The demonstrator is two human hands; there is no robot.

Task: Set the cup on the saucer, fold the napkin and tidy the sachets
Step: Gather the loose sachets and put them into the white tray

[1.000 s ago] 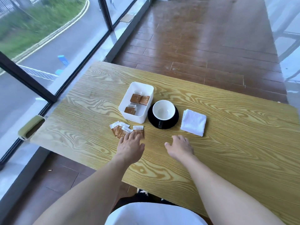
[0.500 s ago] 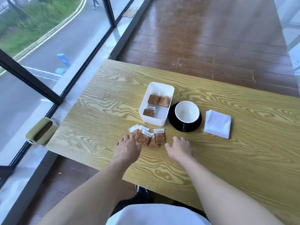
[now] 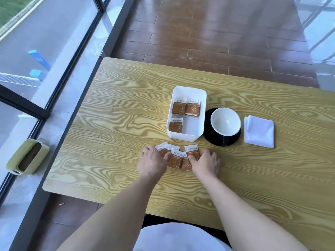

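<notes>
Brown paper sachets (image 3: 178, 158) lie loose on the wooden desk (image 3: 112, 124); your left hand (image 3: 152, 161) and right hand (image 3: 206, 161) bracket them, fingers spread flat, likely herding them together.

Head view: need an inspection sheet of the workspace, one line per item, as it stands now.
Surface: wooden table, strong grain, dry as far as visible.
Job's things: cup sits on black saucer; napkin folded, right of saucer; white box holds several sachets; loose sachets overlap in a pile in front of the box.
Clutter: nothing seen on the table.
Grippers: left hand and right hand touch the pile from either side; grip cannot be told.
Cables: nothing seen.
Surroundings: glass wall on the left, green bin on the floor, brown floor tiles beyond.
</notes>
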